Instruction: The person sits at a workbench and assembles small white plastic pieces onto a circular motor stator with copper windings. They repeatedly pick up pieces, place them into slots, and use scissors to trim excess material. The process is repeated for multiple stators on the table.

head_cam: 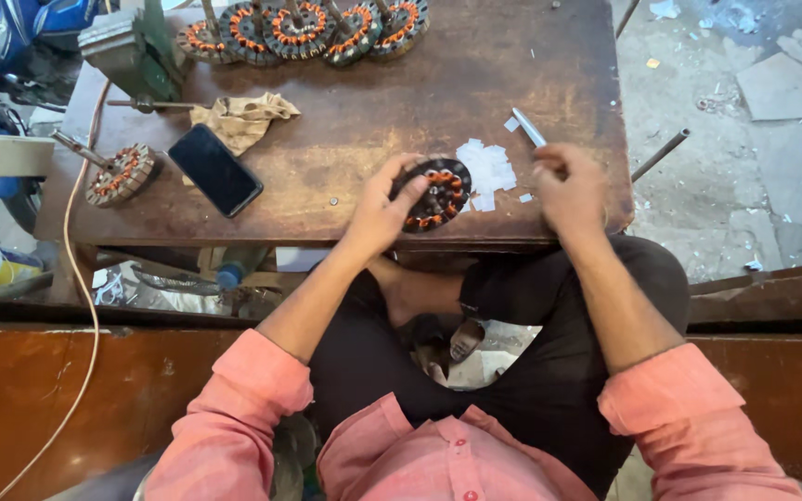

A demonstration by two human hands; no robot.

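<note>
Going left to right: one lone stator [121,173] is sitting at the table [345,158]'s left edge beside one phone [214,170], and five more are lining the far edge. Near the front edge the left hand [378,215] is curling round a wound stator [436,193], tilting it up – looks like the slot-insulating step. The right hand [570,190] is closing on a metal rod [528,127] by the white paper scraps [486,172] – feeding one in will need a steady pinch.

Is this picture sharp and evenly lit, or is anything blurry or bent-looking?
Head view: soft, even daylight, no harsh glare; the right hand looks slightly motion-blurred, while the left hand and the wound coil disc are fairly sharp; the wide lens bows the table edges.
</note>
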